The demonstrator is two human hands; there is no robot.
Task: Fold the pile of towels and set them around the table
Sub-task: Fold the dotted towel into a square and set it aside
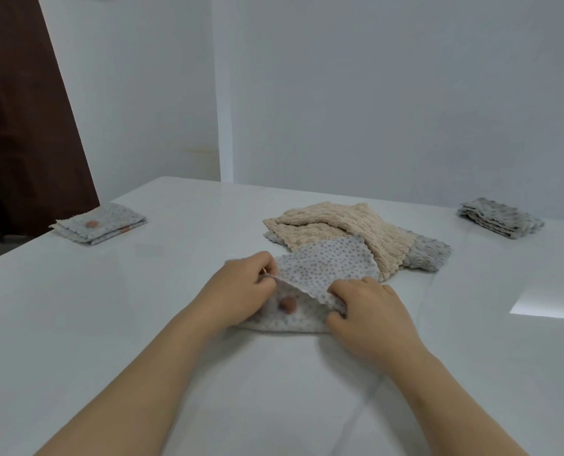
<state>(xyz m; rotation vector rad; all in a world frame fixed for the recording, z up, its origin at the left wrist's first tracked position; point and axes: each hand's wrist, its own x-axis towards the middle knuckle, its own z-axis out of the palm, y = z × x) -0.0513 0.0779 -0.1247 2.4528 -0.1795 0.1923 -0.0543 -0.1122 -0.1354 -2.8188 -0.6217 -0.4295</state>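
Observation:
A grey dotted towel (pixel 320 268) lies half folded on the white table (pixel 109 324) in front of me. My left hand (pixel 237 287) pinches its upper left edge. My right hand (pixel 369 311) grips its right edge, with the flap between them lifted. A reddish spot shows on the lower layer. Behind it lies a loose pile: a beige towel (pixel 333 225) over a grey fluffy towel (pixel 428 255). A folded dotted towel (pixel 101 223) rests at the left edge. A folded grey towel (pixel 501 217) sits at the far right.
A white wall stands close behind the table's far edge. A dark brown door (pixel 20 110) is at the left. A bright patch of reflected light (pixel 550 301) falls on the table at the right.

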